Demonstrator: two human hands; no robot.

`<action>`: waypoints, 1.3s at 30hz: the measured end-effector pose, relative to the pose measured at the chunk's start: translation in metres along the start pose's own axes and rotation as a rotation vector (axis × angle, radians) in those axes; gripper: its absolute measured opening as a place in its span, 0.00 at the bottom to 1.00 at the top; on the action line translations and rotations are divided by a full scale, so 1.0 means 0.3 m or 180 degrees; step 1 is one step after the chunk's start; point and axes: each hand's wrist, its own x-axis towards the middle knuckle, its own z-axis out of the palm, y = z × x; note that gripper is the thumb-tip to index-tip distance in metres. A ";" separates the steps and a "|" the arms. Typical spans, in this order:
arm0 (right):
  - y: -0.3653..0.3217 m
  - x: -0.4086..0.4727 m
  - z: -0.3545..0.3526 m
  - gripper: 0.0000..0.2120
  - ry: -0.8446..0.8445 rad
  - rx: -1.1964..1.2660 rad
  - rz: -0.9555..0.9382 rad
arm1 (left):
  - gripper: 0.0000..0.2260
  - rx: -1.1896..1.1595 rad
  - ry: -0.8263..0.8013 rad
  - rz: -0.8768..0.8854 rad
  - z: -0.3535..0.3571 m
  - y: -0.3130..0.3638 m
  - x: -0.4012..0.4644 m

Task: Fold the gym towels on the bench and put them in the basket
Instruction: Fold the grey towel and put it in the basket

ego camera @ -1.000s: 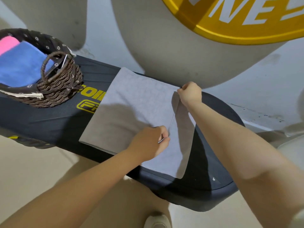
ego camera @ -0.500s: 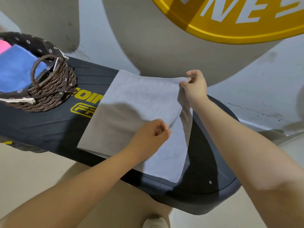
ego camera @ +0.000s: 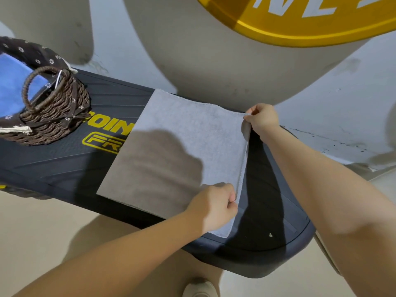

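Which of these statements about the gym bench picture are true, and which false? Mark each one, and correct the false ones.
1. Both hands pinch the grey towel. True: the left hand and right hand each grip its right-hand edge.
2. The grey towel lies in the wicker basket. False: it lies on the black bench.
3. A blue towel is inside the basket. True.
4. The basket stands on the floor. False: it stands on the bench.
5. The bench carries yellow lettering. True.
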 end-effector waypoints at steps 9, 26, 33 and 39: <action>0.008 -0.033 0.007 0.06 0.0250 -0.1131 -0.0498 | 0.11 0.0632 -0.0123 0.0058 0.025 0.021 0.002; 0.005 -0.567 0.049 0.08 -0.0365 -0.1356 -0.0274 | 0.09 0.0756 0.0141 0.0190 -0.276 -0.329 -0.103; 0.029 -0.728 0.083 0.10 -0.0877 -0.1799 0.0683 | 0.11 0.1811 -0.0215 0.0856 -0.319 -0.411 -0.152; 0.042 -0.828 0.109 0.14 -0.0350 -0.1215 0.1499 | 0.15 0.2509 -0.0260 0.1876 -0.360 -0.498 -0.210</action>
